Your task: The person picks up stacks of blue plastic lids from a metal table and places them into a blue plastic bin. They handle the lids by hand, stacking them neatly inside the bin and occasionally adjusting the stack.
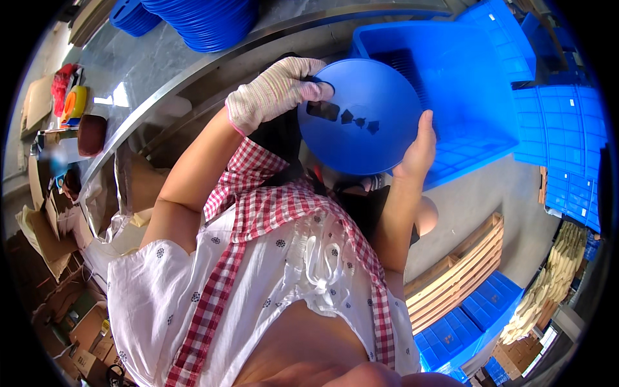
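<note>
Between my hands I hold a round blue plastic disc (367, 142), face up and slightly tilted. It has a dark rounded opening near its left rim and several small dark shapes near its middle. My left hand (274, 90), in a pale knitted glove, is closed on the disc's upper left edge. A small dark thing shows by its fingertips, too hidden to name. My bare right hand (418, 149) grips the right rim, thumb on the edge; its other fingers are hidden underneath. Just beyond the disc stands a large blue plastic bin (471, 97).
A metal-edged table (174, 84) runs along the far left, bearing a stack of blue discs (203, 22) and a yellow tape roll (75, 103). Blue crates (561, 129) are piled at the right. A wooden pallet (458, 274) stands at the lower right, with cardboard (90, 329) at the lower left.
</note>
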Demonstrator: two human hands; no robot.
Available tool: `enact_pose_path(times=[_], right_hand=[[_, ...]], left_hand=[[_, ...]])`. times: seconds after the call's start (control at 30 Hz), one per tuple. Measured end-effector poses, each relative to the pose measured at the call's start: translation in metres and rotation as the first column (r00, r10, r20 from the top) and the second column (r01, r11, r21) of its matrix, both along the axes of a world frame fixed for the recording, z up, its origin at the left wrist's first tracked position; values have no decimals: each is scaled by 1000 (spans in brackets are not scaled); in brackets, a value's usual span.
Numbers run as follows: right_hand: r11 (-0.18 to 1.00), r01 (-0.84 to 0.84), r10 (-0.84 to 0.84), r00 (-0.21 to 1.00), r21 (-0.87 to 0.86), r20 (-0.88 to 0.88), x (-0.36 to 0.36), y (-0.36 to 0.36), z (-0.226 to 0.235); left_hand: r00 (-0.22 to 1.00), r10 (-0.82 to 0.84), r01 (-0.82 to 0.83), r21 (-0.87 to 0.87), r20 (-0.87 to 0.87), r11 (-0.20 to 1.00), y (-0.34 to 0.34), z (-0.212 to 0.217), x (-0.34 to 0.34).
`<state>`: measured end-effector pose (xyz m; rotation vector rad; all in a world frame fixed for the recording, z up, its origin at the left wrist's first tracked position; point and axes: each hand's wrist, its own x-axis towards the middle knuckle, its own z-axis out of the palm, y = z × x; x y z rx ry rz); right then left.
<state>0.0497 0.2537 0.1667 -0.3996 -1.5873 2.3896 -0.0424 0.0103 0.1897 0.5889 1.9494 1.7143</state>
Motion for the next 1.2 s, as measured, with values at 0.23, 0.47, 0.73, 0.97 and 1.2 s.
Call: enact_pose_path(times=[0.23,0.47,0.73,0.97,1.2], right_hand=[[961,-115,86,989,253,124,1,-8,-3],[958,-206,210,978,-199,-4,-15,1,2],[994,-60,46,989,-96,-142,-12,-9,-12],[970,135,-80,962,200,-260,-14,-15,-1],[866,283,-147,932,411,-332,-7,-31,-9]], left_hand=[[999,43,-44,-144,-15,989,8,-7,-3],[994,-111,111,34,-9,993,2,-8,-11],[945,87,-216,401,316,890,15,-21,9],[945,272,-307,208,182,929,30,-14,21],[893,446,-449,206,64,869,52,-12,19]])
